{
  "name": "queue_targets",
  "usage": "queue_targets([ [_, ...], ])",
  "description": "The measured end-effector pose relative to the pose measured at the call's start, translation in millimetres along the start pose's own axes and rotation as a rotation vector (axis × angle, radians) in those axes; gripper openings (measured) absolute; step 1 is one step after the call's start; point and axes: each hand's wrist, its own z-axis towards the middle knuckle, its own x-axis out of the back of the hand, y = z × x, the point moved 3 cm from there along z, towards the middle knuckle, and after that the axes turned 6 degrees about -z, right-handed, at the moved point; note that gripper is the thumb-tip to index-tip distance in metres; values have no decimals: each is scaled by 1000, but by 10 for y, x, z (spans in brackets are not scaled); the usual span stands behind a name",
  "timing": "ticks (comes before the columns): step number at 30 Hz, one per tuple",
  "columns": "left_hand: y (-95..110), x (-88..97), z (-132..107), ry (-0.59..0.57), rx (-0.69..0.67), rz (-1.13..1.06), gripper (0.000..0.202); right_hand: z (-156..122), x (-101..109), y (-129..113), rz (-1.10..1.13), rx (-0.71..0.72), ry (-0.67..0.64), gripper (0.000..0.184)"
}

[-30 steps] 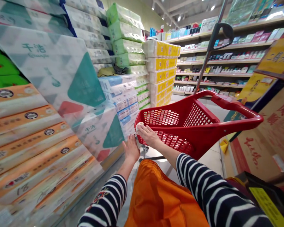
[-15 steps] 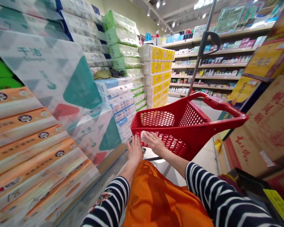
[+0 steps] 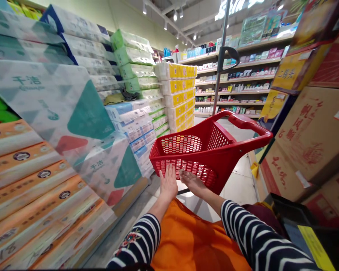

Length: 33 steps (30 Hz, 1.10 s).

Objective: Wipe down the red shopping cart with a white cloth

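My left hand [image 3: 168,183] is open, its fingers stretched out and pointing forward in front of the red shopping basket cart [image 3: 223,158]. Just to its right, my right hand [image 3: 192,182] has its fingers drawn together. A small whitish wad [image 3: 182,172] shows at those fingertips; what it is I cannot make out. Both hands overlap the cart's perforated side in the view, and whether they touch it is unclear. Striped sleeves cover both arms above an orange garment [image 3: 194,241]. No goods show inside the cart.
Tissue packs in orange wrap [image 3: 45,195] and large white-and-teal packs [image 3: 51,98] are stacked on the left. Yellow-and-white packs [image 3: 177,96] stand behind the cart. Cardboard boxes [image 3: 313,139] line the right. A grey pole [image 3: 218,82] rises before product shelves [image 3: 245,90].
The view has turned slightly, so the cart and shelves sit further left. My left hand now points more upright; my right hand has moved away from it, its fingers more curled.
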Motion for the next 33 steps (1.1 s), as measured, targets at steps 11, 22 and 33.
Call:
queue_targets([
  [11,579,20,86,44,-104,-37,67,-247,459,492,-54,-18,0,42],
  [22,767,91,117,70,-119,-32,66,-335,907,708,-75,-58,123,40],
  [33,836,12,77,51,-237,-49,67,-626,494,566,47,-94,-107,39],
])
